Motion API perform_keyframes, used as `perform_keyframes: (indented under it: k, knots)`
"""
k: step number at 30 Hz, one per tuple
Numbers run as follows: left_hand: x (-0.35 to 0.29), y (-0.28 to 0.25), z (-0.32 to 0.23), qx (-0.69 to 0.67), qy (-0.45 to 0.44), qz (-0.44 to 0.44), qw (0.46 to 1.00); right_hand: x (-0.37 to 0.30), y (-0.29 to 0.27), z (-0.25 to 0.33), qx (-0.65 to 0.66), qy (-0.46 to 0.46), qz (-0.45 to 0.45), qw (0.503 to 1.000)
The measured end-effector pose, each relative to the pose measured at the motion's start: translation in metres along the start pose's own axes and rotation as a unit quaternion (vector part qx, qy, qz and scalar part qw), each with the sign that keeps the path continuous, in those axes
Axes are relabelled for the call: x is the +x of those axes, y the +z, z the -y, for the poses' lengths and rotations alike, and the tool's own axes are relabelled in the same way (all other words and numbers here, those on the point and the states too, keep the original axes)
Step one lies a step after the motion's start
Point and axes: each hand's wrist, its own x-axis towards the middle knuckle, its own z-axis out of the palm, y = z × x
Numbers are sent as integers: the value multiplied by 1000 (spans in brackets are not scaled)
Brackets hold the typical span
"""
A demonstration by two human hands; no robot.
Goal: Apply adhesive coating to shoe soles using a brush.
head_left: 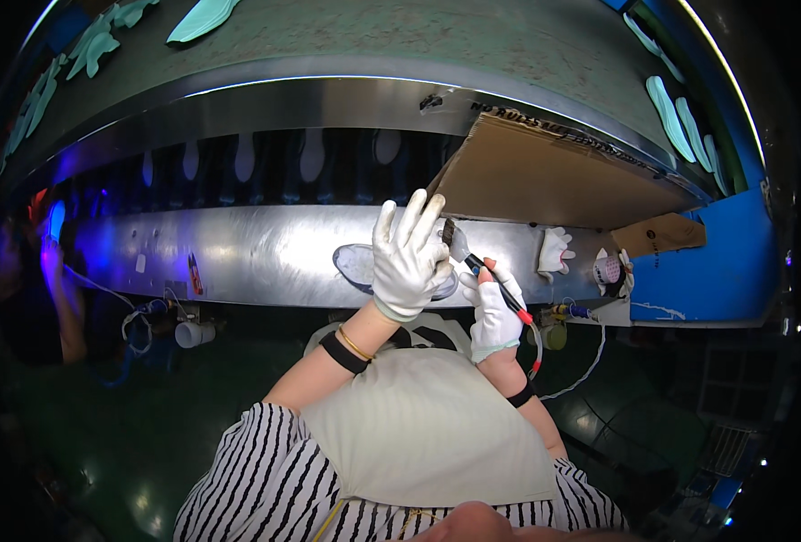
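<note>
My right hand (493, 312), in a white glove with some fingertips bare, is closed round the black handle of a brush (484, 268). The brush has a metal neck, dark bristles and a red-ended tube at its back. My left hand (407, 262), in a white glove, is held beside the bristles. Three of its fingers stretch upward, while the index finger and thumb bend together by the brush head; what lies between them is hidden. Below the left hand, a pale oval shoe sole (353, 263) with a dark rim rests on the metal bench, partly covered.
A cardboard sheet (563, 176) leans behind the metal bench (265, 262). White gloves (555, 252) and a blue panel (721, 262) are at the right. Beyond runs a green conveyor (400, 41) with mint sole pieces (204, 18). Another person's arm (68, 298) is at far left.
</note>
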Motion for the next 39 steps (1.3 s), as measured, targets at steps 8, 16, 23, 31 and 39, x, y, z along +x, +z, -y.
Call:
perform_keyframes:
  k: [8, 16, 23, 31, 39]
  knots:
    - [2, -1, 1, -13, -7, -6, 1000, 1, 1, 1, 3, 3, 0, 1000]
    - [13, -18, 46, 92, -94, -108, 985, 7, -22, -11, 60, 60, -52, 995]
    - [1, -14, 4, -57, -85, -27, 994, 9, -15, -7, 137, 112, -59, 982]
    - [-8, -5, -1, -59, -62, 26, 996, 7, -19, -9, 145, 114, -58, 981]
    - [-9, -3, -4, -44, -57, 37, 997, 6, -21, -13, 134, 100, -46, 985]
